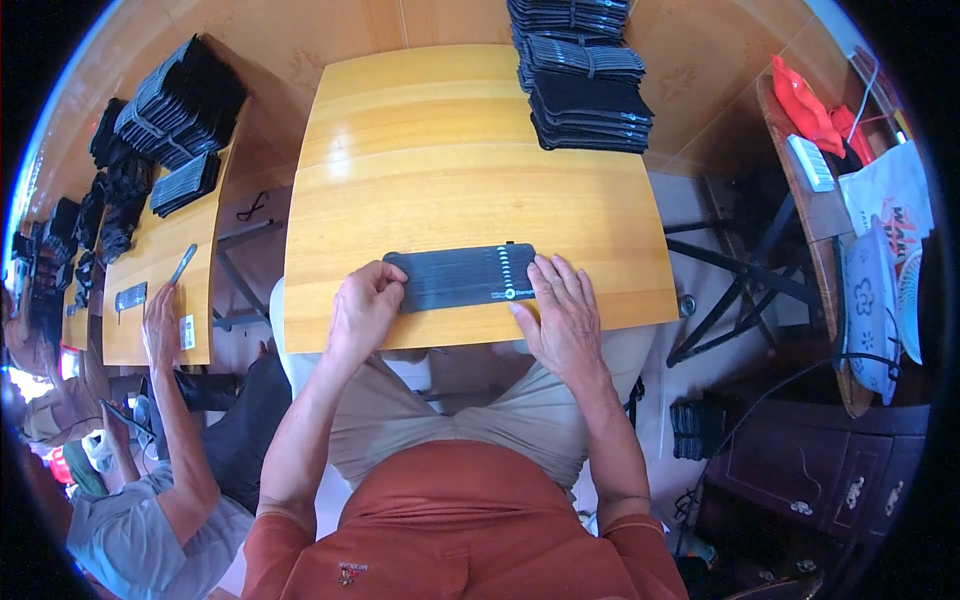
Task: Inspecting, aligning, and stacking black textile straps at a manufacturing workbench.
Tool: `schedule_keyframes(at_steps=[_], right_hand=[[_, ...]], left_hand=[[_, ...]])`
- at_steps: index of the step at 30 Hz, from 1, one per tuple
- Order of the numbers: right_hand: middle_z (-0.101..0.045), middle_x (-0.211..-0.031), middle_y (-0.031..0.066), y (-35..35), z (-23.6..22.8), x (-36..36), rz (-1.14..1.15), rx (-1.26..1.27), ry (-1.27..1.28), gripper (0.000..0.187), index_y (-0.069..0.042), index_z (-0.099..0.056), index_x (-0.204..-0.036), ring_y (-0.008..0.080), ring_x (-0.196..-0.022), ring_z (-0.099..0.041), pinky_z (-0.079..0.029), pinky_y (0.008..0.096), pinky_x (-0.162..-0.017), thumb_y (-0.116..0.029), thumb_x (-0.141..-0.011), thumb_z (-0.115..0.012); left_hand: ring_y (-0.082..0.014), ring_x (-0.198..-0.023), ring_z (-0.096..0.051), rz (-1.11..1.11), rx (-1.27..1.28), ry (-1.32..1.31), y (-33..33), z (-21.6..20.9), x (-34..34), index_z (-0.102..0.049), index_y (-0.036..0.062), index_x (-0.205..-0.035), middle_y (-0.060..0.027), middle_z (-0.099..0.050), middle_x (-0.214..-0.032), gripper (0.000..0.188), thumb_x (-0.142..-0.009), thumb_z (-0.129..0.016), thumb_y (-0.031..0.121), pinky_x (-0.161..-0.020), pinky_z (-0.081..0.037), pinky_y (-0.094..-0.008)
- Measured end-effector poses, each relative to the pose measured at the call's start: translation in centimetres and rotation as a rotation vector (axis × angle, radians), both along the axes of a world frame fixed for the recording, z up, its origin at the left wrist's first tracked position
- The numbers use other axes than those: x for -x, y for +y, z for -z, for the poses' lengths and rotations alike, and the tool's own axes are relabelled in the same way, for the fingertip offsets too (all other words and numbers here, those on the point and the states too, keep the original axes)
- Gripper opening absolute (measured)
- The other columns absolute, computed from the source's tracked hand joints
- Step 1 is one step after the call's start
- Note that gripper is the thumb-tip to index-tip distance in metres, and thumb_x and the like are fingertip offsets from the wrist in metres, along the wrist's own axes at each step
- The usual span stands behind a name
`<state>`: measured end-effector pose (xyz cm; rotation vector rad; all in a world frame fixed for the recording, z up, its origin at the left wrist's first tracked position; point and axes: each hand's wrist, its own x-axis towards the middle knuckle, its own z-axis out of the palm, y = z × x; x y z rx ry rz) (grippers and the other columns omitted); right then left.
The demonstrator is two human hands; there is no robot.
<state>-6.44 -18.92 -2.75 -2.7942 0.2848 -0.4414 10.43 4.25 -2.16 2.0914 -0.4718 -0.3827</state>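
Observation:
On the wooden table (470,190) in front of me lies a flat, oblong black fabric piece (450,278), with a row of pale marks and white print near its right end. My left hand (366,305) has its fingers curled and pinches the left edge of the piece. Across the right end, my right hand (562,312) rests with fingers stretched out flat, covering that edge and part of the print. The fabric looks smooth and lies lengthwise along the table's near edge.
Stacked black fabric pieces (590,110) stand at the table's far right. Left, a co-worker's hand (158,325) reaches over another table near more black stacks (180,105). A side table (850,350) at right holds a red item, a white box and a patterned basin.

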Motion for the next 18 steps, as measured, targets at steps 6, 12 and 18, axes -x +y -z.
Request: schedule_keyframes(at_steps=[6, 12, 18], right_hand=[[-0.055, -0.142, 0.0184, 1.4, -0.4, -1.4, -0.039, 0.012, -0.047, 0.056, 0.001, -0.063, -0.128, 0.0385, -0.139, -0.042, -0.03, 0.056, -0.115, -0.036, -0.088, -0.072], [-0.066, -0.124, 0.0148, 5.6, -0.8, -6.3, -0.178, -0.038, -0.143, 0.049, 0.001, -0.066, -0.121, 0.0335, -0.125, -0.056, -0.039, 0.0509, -0.112, -0.03, -0.084, -0.075], [-0.072, -0.09, 0.0105, 6.1, -0.1, -9.4, -0.267, 0.009, -0.182, 0.02, 0.0, -0.069, -0.096, 0.0281, -0.09, -0.07, -0.059, 0.0398, -0.075, -0.013, -0.082, -0.069]], left_hand=[[-0.0023, -0.06, -0.044, -0.2, 0.389, 0.49, -1.3, -1.8, -1.2, -0.071, 0.0065, -0.094, 0.0049, -0.059, -0.076, 0.012, -0.09, -0.061, 0.012, -0.052, -0.034, -0.0204], [-0.0035, -0.055, -0.043, -0.283, 0.509, 0.653, -1.9, -2.4, -1.8, -0.071, 0.0043, -0.095, 0.0045, -0.057, -0.073, 0.015, -0.092, -0.057, 0.01, -0.052, -0.036, -0.0191], [-0.0044, -0.062, -0.049, -0.211, 0.471, 0.597, -1.3, -1.9, -1.2, -0.07, 0.0023, -0.106, 0.0026, -0.058, -0.076, 0.021, -0.097, -0.058, 0.017, -0.056, -0.04, -0.0203]])
